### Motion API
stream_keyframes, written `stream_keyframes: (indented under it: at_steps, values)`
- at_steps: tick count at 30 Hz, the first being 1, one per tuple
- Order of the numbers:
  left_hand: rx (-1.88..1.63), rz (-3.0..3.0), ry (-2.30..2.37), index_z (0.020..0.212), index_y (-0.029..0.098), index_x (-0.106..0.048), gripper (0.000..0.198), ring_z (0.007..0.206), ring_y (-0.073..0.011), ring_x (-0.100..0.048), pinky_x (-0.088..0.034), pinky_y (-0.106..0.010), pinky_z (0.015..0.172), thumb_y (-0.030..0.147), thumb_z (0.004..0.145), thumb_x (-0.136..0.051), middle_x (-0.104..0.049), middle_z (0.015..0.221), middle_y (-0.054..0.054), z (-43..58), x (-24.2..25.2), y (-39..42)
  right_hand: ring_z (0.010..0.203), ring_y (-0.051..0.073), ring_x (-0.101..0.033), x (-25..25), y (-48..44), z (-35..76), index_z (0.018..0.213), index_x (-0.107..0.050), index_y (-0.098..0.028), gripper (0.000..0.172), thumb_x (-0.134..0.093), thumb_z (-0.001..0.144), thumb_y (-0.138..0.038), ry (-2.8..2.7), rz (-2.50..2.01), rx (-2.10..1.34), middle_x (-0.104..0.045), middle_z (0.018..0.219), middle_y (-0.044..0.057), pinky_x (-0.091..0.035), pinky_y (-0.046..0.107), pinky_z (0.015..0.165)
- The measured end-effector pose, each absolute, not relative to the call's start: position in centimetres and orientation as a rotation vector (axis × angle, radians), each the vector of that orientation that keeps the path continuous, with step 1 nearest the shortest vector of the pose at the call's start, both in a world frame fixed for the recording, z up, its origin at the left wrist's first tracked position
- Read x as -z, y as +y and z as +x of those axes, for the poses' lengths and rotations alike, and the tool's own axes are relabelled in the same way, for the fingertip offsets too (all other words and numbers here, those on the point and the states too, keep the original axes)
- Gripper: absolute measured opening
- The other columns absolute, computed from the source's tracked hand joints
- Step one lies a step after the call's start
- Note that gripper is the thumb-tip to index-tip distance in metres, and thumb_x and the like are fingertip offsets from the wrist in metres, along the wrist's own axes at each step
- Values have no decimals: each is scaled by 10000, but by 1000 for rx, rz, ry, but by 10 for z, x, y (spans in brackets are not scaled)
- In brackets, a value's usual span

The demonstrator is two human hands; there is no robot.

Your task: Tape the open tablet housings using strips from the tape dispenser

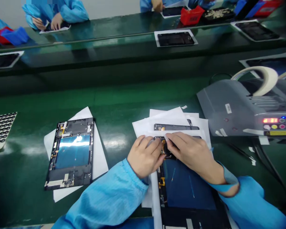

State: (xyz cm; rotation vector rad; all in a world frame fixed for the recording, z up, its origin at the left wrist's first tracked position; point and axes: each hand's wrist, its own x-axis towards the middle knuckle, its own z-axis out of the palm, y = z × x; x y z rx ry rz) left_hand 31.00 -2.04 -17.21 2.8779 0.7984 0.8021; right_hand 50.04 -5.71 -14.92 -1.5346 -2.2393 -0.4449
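An opened tablet chassis (188, 187) with a blue panel lies on white paper sheets (166, 119) right in front of me. My left hand (145, 156) rests on its top left corner, fingers curled and pressed down beside a small gold part. My right hand (193, 151) lies over the top edge, its fingers pressed on the same spot. What sits under the fingertips is hidden. A second opened tablet chassis (71, 152) with a shiny blue panel lies on paper to the left. Another dark chassis edge (176, 127) shows between the sheets just beyond my hands.
A grey tape dispenser machine (245, 108) with lit coloured buttons and a tape roll (264, 78) stands at the right. A sheet of small dark round parts (0, 128) lies at far left. Other people in blue sleeves (54, 14) work across the conveyor, with tablets (175, 38) and red bins (192, 16).
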Motion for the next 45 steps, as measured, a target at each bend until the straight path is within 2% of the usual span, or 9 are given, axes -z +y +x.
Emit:
stream_keyframes:
  at_steps: [12,19,27,35,45]
  values:
    - [-855,2857,800,1097,128,-671,288,1011,-225,-594,-411,-406,961,328,966,-510,-702,1155,-48,313,181,-22,707,138,-618,150,-63,501,935,-660,-151,105,-556,921,-159,-2387,-1434,495,-705,844,30,-418,289,630]
    - [-879,2846,799,1079,126,-674,271,1012,-223,-598,-424,-403,954,307,959,-513,-704,1152,-43,313,182,-22,706,139,-588,149,-62,499,860,-661,-160,151,-529,933,-160,-2425,-1452,484,-685,827,39,-366,302,585]
    - [-875,2832,807,1087,132,-671,270,1004,-224,-602,-424,-405,955,301,963,-501,-711,1136,-36,312,180,-22,716,143,-556,150,-63,498,960,-671,-142,158,-515,937,-155,-2449,-1465,478,-666,823,41,-357,297,596]
    - [-865,2839,809,1090,128,-671,267,1004,-224,-600,-438,-404,943,296,950,-517,-711,1135,-35,313,179,-22,708,165,-511,149,-64,499,978,-647,-138,139,-524,913,-136,-2577,-1522,415,-602,790,33,-302,312,564]
    - [-826,2814,819,1125,127,-661,278,1021,-242,-606,-439,-425,969,279,935,-526,-699,1161,-41,314,184,-22,739,190,-519,155,-65,493,986,-619,-149,165,-556,847,-87,-2566,-1675,312,-575,831,43,-370,336,593]
